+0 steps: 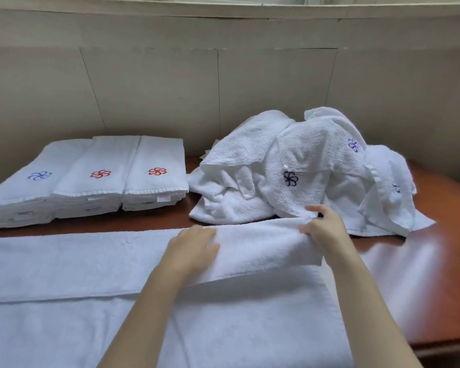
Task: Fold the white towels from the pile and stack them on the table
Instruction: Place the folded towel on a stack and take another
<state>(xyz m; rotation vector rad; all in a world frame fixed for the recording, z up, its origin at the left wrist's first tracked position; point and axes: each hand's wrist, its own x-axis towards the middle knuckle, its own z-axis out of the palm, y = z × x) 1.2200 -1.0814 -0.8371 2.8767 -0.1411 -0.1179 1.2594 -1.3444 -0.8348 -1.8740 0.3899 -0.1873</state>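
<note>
A beige panelled wall (pixel 149 83) runs behind a reddish-brown wooden table (pixel 441 274) seen from above by the person working at it. At ten o'clock stand three neat stacks of folded towels (pixel 91 179), side by side, each topped with a small stitched flower, one blue and two red. At one o'clock is the pile (pixel 298 168) of loose white towels still to be folded, crumpled against the wall. From nine o'clock across to six o'clock lies the towel (pixel 64 261) now being folded, spread long across the near table, with its far part doubled toward the person as a flap. The left hand (pixel 194 248) rests on top of that flap near the middle, fingers fairly straight and nothing clasped; its thumb is hidden. The right hand (pixel 322 227), at one o'clock, pinches the flap's far right corner between thumb and fingers, touching the foot of the pile. The likely trouble is there: pulling the corner could drag a loose towel along. The flap's near edge also runs slanted, so pressing it now may set a crooked fold.
</note>
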